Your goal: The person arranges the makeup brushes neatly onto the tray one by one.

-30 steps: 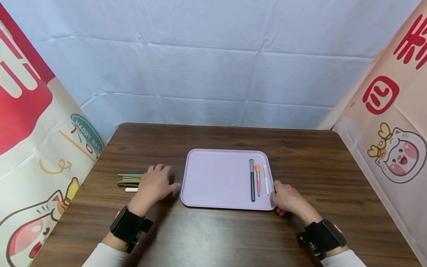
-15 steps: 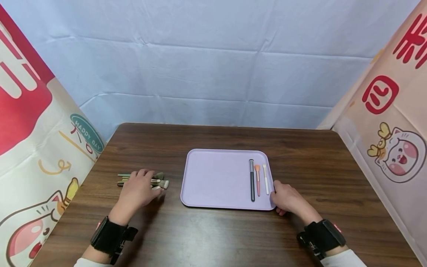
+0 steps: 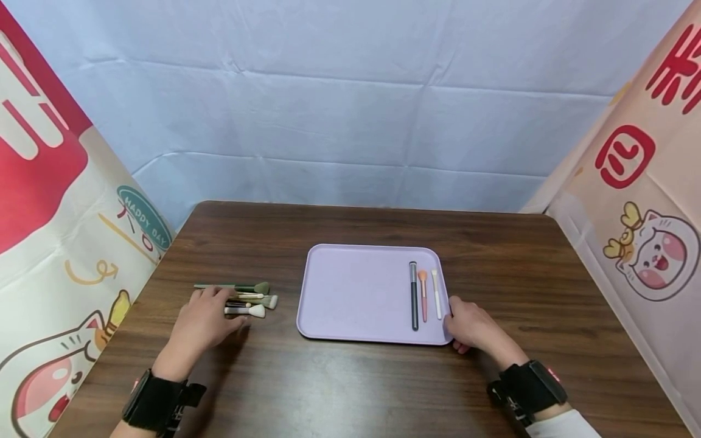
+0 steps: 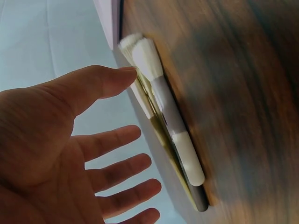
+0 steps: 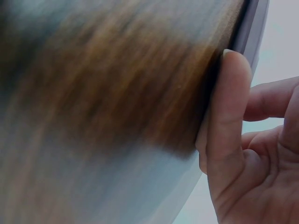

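On the left of the table point(image 3: 350, 389) we see bunched brushes point(image 3: 253, 297), bristles toward the tray point(image 3: 356, 292), perhaps for easy picking. Above their handles the left hand point(image 3: 201, 319) spreads its fingers, gripping nothing. The right hand point(image 3: 470, 323) pinches the tray's near-right corner, probably steadying it beside three brushes point(image 3: 424, 297) laid apart.

Brushes point(image 3: 261, 300) partly hidden behind the left hand point(image 3: 202, 319), tabletop point(image 5: 117, 93) blurred in the right-wrist view

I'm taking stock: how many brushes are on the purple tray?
3, near the right end of the tray: from left, a black brush, a pink brush, a white brush. None looks hidden.
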Tool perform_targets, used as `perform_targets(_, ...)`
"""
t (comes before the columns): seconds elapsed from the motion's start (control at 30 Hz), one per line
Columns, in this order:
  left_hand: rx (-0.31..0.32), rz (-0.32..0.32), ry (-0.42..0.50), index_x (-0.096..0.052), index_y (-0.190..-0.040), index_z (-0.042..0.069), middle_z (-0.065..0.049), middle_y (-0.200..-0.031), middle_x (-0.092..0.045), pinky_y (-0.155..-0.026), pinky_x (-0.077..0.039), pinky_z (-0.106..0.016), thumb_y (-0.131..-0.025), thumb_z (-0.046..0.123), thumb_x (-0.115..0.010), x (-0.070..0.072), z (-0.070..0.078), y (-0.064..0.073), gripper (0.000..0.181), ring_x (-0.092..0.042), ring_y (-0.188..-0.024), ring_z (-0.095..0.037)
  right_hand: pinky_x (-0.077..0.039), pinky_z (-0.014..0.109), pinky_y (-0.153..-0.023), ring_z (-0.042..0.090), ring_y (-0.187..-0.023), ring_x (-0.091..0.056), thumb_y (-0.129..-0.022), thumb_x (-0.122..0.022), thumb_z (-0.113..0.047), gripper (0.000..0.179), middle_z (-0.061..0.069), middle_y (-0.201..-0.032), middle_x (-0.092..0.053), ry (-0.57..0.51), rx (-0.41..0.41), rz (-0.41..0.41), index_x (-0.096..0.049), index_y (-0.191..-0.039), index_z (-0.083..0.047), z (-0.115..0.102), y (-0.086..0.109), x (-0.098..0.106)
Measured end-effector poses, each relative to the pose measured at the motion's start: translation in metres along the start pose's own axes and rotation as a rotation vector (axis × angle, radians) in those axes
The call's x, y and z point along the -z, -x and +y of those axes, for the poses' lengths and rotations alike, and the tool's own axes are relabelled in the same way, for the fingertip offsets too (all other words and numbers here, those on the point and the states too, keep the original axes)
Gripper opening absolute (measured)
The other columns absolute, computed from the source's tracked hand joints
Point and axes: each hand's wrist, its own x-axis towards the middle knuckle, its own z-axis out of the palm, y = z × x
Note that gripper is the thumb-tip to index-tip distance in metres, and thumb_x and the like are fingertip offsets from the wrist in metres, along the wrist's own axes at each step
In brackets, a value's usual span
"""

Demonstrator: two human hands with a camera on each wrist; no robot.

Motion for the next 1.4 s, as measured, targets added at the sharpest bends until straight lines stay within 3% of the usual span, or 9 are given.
perform_targets(0.9,-0.003,0.017,-0.013,-0.065,-0.116,0.004,-0.028,-0.121,-0.058,-0.085,-0.042,-0.066,-0.089,0.027,-0.078,-0.012,-0.015,0.001,0.038,-0.051,-0.112,-0.052,-0.053,0.032,-0.049,0.021,-0.056,-0.061,-0.1,-0.045,-0.008,0.021,0.012,-0.074,-0.058,-0.003,-0.005,0.0,-0.051,-0.115,0.007,0.001,-0.001,-0.001)
perform_targets(1.17,-0.048,0.054,-0.034,-0.069,-0.104,0.009,-0.017,-0.105,-0.063,-0.084,-0.043,-0.066,-0.089,0.019,-0.078,-0.017,-0.02,0.001,0.02,-0.055,-0.105,-0.046,-0.053,0.032,-0.05,0.021,-0.056,-0.061,-0.1,-0.045,-0.008,0.022,0.012,-0.075,-0.058,-0.006,-0.007,-0.003,-0.051,-0.116,0.007,0.001,0.0,0.0)
perform_targets(1.4,-0.113,0.06,-0.037,-0.072,-0.101,0.013,-0.01,-0.099,-0.068,-0.078,-0.048,-0.06,-0.086,0.017,-0.08,-0.019,-0.023,-0.003,0.017,-0.063,-0.091,-0.038,-0.053,0.032,-0.049,0.021,-0.056,-0.061,-0.101,-0.045,-0.008,0.022,0.012,-0.075,-0.058,-0.008,-0.002,0.0,-0.05,-0.116,0.007,0.001,0.0,0.0)
